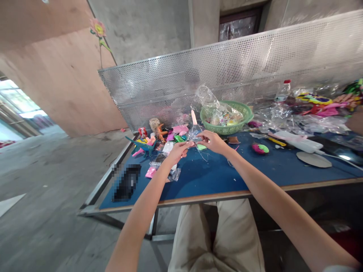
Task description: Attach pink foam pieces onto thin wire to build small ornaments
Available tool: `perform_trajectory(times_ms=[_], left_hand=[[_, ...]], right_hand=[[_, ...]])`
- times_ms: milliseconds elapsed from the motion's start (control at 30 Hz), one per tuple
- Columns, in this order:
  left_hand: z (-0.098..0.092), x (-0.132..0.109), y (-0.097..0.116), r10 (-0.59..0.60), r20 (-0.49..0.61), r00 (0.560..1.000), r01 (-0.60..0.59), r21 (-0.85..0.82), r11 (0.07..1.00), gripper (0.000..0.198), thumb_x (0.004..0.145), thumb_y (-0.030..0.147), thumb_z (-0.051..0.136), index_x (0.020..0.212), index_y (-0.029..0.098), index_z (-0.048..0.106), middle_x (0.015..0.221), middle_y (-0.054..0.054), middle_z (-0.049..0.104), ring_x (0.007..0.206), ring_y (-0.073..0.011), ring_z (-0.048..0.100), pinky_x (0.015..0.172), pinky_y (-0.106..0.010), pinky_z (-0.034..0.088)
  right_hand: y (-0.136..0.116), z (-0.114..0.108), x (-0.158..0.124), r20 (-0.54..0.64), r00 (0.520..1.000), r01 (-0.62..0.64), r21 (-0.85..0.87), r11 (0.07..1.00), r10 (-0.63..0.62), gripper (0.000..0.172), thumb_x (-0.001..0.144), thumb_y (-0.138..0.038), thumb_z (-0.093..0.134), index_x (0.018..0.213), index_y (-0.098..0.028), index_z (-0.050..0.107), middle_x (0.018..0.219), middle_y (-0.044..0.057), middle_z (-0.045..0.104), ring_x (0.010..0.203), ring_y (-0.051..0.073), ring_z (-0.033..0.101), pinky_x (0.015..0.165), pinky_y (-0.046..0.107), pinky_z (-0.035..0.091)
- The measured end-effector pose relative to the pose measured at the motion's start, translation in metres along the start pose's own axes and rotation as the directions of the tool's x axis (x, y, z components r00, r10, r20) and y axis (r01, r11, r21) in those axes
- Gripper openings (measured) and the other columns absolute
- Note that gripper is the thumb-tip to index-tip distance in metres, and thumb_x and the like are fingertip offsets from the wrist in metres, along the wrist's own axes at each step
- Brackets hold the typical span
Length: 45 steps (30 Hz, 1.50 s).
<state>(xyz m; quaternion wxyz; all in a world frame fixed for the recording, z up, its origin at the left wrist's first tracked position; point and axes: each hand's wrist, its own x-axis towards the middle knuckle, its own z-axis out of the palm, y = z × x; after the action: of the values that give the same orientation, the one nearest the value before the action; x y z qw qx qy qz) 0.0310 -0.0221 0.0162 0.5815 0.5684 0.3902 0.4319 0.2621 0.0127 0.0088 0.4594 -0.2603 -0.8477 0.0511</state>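
My left hand (180, 151) is over the blue table, its fingertips pinched together. My right hand (212, 141) faces it from the right, also with thumb and fingers pinched. The fingertips of both hands almost meet; what lies between them is too small to make out. Just beyond the right fingertips stands a clear object with a pale pink pointed top (194, 117). A light green piece (201, 147) lies under the hands, and thin wire-like strands (204, 155) show beside it. Left of my hands are colourful clay-like pieces, among them a pink lump (180, 129).
A green basket (221, 130) holding small wrapped items stands behind my right hand. At left are a blue figure (145, 145) and a blurred dark object (127, 183). Rightward lie a yellow cutter (276, 141), a white device (300, 141) and plastic wrap. A perforated metal panel (159, 79) borders the back.
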Motion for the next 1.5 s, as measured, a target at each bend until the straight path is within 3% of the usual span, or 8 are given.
perform_trajectory(times_ms=[100,300,633,833,1067,1233,1367,1500], left_hand=[[0.000,0.000,0.001,-0.005,-0.002,1.000,0.005,-0.030,1.000,0.054,0.063,0.053,0.094,0.098,0.014,0.079,0.070,0.001,0.060,0.047,-0.0011,0.025,0.043,-0.021,0.014],[0.003,-0.001,0.002,-0.033,0.045,0.998,0.037,-0.106,0.994,0.045,0.068,0.048,0.090,0.093,0.013,0.077,0.072,0.000,0.063,0.046,-0.0004,0.022,0.043,-0.020,0.014],[0.003,0.003,-0.004,0.020,-0.056,0.998,-0.021,-0.010,1.000,0.055,0.063,0.055,0.092,0.094,0.011,0.078,0.050,0.008,0.045,0.040,-0.0027,0.025,0.041,-0.024,0.013],[0.002,0.000,0.001,-0.018,0.007,1.000,0.018,-0.075,0.997,0.051,0.066,0.055,0.091,0.093,0.013,0.077,0.070,0.000,0.062,0.043,-0.0003,0.023,0.041,-0.022,0.012],[0.002,0.003,-0.005,0.026,-0.021,0.999,-0.026,0.006,1.000,0.053,0.070,0.059,0.086,0.095,0.013,0.078,0.063,0.003,0.057,0.041,-0.0015,0.022,0.041,-0.024,0.013],[0.001,0.006,-0.010,0.043,-0.075,0.996,-0.040,0.045,0.998,0.054,0.070,0.063,0.085,0.089,0.013,0.077,0.050,0.009,0.035,0.039,-0.0035,0.023,0.041,-0.024,0.013],[0.000,0.005,-0.008,0.135,-0.103,0.985,-0.126,0.091,0.988,0.063,0.076,0.068,0.078,0.111,0.016,0.074,0.058,0.006,0.049,0.041,-0.0044,0.026,0.042,-0.023,0.018],[0.000,0.000,-0.003,0.389,-0.144,0.910,-0.320,0.353,0.879,0.074,0.072,0.052,0.089,0.136,0.025,0.064,0.098,-0.002,0.071,0.049,-0.0033,0.033,0.050,-0.022,0.029]], right_hand=[[0.001,0.002,0.000,-0.005,1.000,0.012,-0.032,0.999,-0.013,0.034,0.100,-0.046,0.064,0.119,-0.020,0.072,0.085,0.004,0.061,0.070,0.017,0.056,0.068,0.032,0.050],[-0.007,0.005,-0.001,-0.081,0.994,0.065,-0.132,0.989,-0.076,0.032,0.103,-0.036,0.060,0.131,-0.024,0.070,0.099,0.008,0.066,0.084,0.022,0.064,0.081,0.038,0.057],[-0.018,0.006,0.001,-0.076,0.986,0.129,-0.220,0.967,-0.149,0.035,0.104,-0.034,0.058,0.136,-0.025,0.067,0.102,0.010,0.068,0.097,0.025,0.065,0.092,0.044,0.059],[-0.016,0.008,0.001,-0.090,0.983,0.135,-0.241,0.961,-0.160,0.035,0.105,-0.032,0.057,0.137,-0.025,0.066,0.105,0.010,0.068,0.101,0.025,0.065,0.095,0.044,0.058],[-0.019,0.009,0.002,-0.061,0.983,0.152,-0.240,0.959,-0.171,0.036,0.104,-0.033,0.059,0.139,-0.028,0.065,0.106,0.010,0.069,0.100,0.027,0.065,0.095,0.047,0.058],[-0.019,0.010,0.003,-0.065,0.986,0.132,-0.249,0.959,-0.152,0.034,0.104,-0.034,0.058,0.136,-0.028,0.067,0.106,0.010,0.069,0.101,0.027,0.065,0.095,0.047,0.057],[-0.020,0.010,0.003,-0.124,0.987,0.076,-0.227,0.971,-0.106,0.034,0.103,-0.032,0.058,0.136,-0.028,0.067,0.105,0.010,0.068,0.100,0.027,0.065,0.094,0.046,0.058],[-0.021,0.009,0.003,-0.186,0.980,0.024,-0.219,0.975,-0.066,0.035,0.102,-0.029,0.057,0.135,-0.026,0.067,0.098,0.009,0.066,0.092,0.026,0.064,0.089,0.044,0.059]])
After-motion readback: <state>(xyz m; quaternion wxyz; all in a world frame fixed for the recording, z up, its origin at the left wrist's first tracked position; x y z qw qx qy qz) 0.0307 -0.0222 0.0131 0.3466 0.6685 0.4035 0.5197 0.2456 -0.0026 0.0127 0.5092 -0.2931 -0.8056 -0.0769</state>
